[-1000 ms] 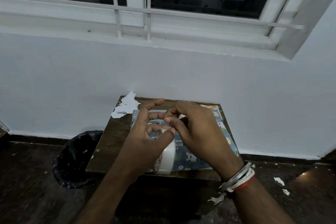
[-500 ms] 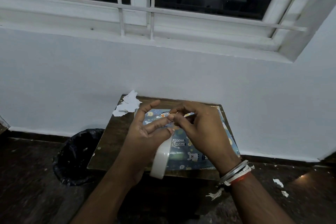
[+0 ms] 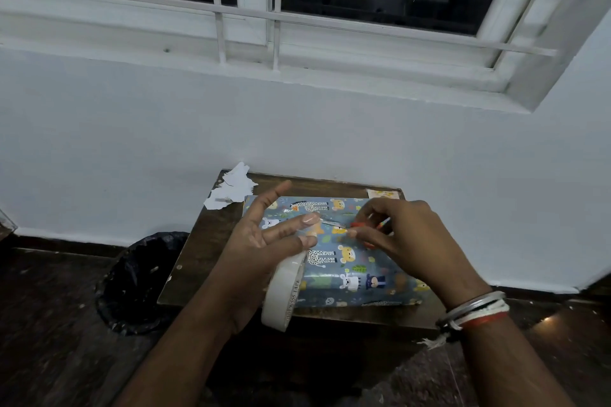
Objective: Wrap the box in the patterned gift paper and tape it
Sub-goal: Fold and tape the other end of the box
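Note:
The box (image 3: 357, 274), wrapped in blue animal-print gift paper, lies flat on a small brown table (image 3: 205, 241). Above its left half is my left hand (image 3: 261, 248), fingers spread, with a white tape roll (image 3: 284, 294) hanging from its lower fingers. A clear strip of tape runs from my left fingertips toward my right hand (image 3: 406, 238). The right hand pinches small orange-handled scissors (image 3: 358, 225), whose thin blades point left at the strip. How the right fingers sit in the handles is hidden.
Torn white paper scraps (image 3: 231, 190) lie at the table's far left corner, and a small patterned offcut (image 3: 383, 193) at the far right. A black lined bin (image 3: 139, 277) stands on the dark floor left of the table. A white wall rises just behind.
My hands have drawn apart, the right one moving rightward. The tape roll has swung lower off the left fingers, and more of the box top shows between the hands.

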### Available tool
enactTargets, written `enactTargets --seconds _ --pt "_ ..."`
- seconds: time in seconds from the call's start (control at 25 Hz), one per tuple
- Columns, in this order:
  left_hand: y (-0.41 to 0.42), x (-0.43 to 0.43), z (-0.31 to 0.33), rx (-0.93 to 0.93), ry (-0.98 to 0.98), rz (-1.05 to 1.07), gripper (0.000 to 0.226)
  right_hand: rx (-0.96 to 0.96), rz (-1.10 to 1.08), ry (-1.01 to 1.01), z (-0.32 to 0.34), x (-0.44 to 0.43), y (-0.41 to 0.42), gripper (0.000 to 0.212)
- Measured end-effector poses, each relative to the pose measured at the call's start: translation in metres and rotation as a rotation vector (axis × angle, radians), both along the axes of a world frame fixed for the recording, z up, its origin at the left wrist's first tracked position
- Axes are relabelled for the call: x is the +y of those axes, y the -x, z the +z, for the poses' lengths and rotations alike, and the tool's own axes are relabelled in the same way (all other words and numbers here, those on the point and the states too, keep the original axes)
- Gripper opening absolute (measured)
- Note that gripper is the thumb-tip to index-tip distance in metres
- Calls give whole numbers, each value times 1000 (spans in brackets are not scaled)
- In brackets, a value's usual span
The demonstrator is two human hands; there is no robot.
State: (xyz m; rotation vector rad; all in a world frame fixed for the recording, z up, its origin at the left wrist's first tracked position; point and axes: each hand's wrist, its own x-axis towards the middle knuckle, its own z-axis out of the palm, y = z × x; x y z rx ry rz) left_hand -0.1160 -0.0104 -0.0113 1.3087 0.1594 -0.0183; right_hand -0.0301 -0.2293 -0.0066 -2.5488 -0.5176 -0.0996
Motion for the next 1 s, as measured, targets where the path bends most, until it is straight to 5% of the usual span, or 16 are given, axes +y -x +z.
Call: enactTargets --seconds 0.12,0.4,0.6,0.88,1.0 --pt "-2 0 1 4 30 -5 76 26 -21 224 -9 -9 -5 11" --pt "0 -2 2 25 122 -25 42 -6 -102 289 -18 -13 -17 29" --pt "0 1 2 49 77 -78 43 -30 -67 292 -18 -3 -17 13" --pt "-4 7 -3 87 45 -47 27 28 6 427 -5 3 -12 39" --pt "-4 10 -2 80 53 -54 29 24 16 259 2 1 1 27"
